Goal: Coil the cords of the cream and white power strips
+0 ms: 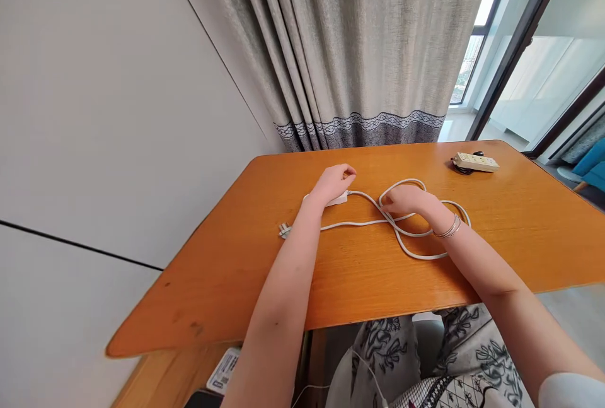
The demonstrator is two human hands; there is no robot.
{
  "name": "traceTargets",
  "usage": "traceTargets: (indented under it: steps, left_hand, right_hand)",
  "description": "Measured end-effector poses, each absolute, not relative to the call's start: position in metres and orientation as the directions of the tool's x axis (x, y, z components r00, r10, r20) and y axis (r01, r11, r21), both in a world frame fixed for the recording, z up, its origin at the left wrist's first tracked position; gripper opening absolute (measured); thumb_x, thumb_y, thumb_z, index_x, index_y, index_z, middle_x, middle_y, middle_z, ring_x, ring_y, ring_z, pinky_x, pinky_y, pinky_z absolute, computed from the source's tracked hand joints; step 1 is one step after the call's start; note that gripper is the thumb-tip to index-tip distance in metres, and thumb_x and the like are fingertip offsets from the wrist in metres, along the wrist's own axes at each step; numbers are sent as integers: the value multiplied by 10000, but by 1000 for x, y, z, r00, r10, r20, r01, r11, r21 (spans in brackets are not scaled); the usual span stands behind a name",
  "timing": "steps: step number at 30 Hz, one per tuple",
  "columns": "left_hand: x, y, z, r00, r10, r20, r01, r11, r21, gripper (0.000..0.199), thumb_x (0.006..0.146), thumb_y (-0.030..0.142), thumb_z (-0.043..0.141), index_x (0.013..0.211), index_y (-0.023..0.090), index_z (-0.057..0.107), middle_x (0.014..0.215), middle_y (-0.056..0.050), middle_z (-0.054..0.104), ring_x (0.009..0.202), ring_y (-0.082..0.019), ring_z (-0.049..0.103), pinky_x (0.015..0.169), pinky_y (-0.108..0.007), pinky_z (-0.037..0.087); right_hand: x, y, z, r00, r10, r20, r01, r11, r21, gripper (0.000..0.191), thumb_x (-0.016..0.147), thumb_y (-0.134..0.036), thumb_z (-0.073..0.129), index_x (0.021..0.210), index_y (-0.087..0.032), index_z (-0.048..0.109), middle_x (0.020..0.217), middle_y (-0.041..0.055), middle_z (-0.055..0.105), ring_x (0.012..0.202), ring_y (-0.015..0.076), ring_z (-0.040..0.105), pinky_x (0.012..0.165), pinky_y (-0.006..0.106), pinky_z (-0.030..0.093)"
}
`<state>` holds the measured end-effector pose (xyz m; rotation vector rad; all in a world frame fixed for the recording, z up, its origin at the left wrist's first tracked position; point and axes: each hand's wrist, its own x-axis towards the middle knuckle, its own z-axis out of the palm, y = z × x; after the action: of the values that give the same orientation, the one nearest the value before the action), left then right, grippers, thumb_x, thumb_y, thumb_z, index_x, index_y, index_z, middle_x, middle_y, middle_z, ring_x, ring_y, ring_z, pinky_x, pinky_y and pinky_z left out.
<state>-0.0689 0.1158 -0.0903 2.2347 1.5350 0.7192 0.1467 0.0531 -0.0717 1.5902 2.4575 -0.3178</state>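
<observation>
My left hand [334, 182] is over a white power strip [338, 199], its fingers curled near the strip's right end; the wrist hides most of the strip, and whether the fingers grip anything is unclear. A white cable [362, 224] runs from the strip and lies in loose loops on the wooden table. Its plug [284, 230] rests left of my left forearm. Inside the loops, my right hand [401, 198] has its fingers bent down at the point where cable strands cross; the fingertips are partly hidden.
A second, cream power strip [475, 162] with a black cord lies at the table's back right. The wooden table [227, 256] meets a white wall on the left. A grey curtain [378, 48] hangs behind it. My legs are below the front edge.
</observation>
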Motion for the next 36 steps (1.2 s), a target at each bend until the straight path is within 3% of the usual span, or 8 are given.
traceTargets:
  steps: [7, 12, 16, 20, 25, 28, 31, 36]
  left_hand:
    - [-46, 106, -121, 559, 828, 38, 791, -546, 278, 364, 801, 68, 585, 1116, 192, 720, 1197, -95, 745, 1112, -256, 693, 986, -357, 515]
    - [-44, 106, -121, 567, 822, 41, 799, -562, 217, 203, 886, 198, 569, 998, 179, 738, 1093, -119, 720, 1015, -268, 683, 902, -359, 518]
    - [-63, 111, -100, 435, 867, 245, 821, -493, 289, 225, 915, 204, 511, 956, 183, 731, 1030, -108, 704, 953, -247, 655, 859, -341, 486]
    - [-85, 106, -68, 117, 887, 447, 715, -387, 582, 118, 851, 176, 594, 815, 193, 706, 807, -25, 680, 766, -184, 591, 721, -279, 419]
    - [-92, 83, -31, -286, 862, 419, 274, -346, 898, 145, 758, 73, 650, 639, 156, 644, 543, 50, 489, 581, -97, 374, 582, -242, 262]
    - [-85, 70, -17, -278, 889, 363, 134, -338, 931, 206, 805, 77, 572, 621, 168, 569, 476, 68, 371, 486, -79, 266, 513, -250, 190]
    - [-82, 60, -6, -231, 927, 295, -20, -307, 951, 268, 863, 114, 497, 609, 197, 483, 442, 82, 255, 417, -72, 155, 459, -250, 144]
    - [-88, 48, 6, -86, 976, 199, -303, -215, 928, 363, 938, 265, 494, 583, 199, 453, 454, 77, 196, 371, -52, 129, 401, -218, 151]
  right_hand:
    - [139, 52, -86, -435, 851, -293, 899, 428, -91, 180, 861, -324, 688, 867, -161, 762, 953, 171, 782, 920, 319, 747, 715, 329, 512]
    - [155, 57, -73, -454, 861, -228, 881, 395, -261, 151, 922, -319, 629, 858, -196, 689, 831, 77, 780, 806, 230, 742, 703, 279, 502]
    - [174, 63, -65, -286, 958, 12, 712, 221, -666, 106, 955, -225, 574, 852, -207, 559, 698, 24, 734, 676, 162, 707, 707, 255, 516]
    - [192, 72, -60, -50, 989, 138, 342, 147, -928, 246, 941, -346, 648, 792, -205, 512, 646, 14, 691, 551, 128, 637, 618, 239, 519]
    - [192, 59, -50, -279, 951, 131, 338, 225, -914, 535, 938, -649, 545, 761, -159, 667, 756, 92, 729, 755, 188, 699, 760, 304, 540]
    - [180, 42, -43, -486, 834, 262, 414, 484, -771, 462, 896, -625, 613, 829, -176, 702, 873, 60, 728, 863, 198, 660, 811, 312, 490]
    - [175, 31, -37, -519, 773, 363, 495, 619, -610, 385, 894, -546, 643, 741, -192, 642, 758, 11, 637, 751, 158, 555, 730, 287, 413]
    - [190, 36, -30, -290, 793, 535, 416, 608, -676, 475, 932, -627, 546, 725, -202, 588, 668, -22, 484, 658, 132, 432, 646, 273, 345]
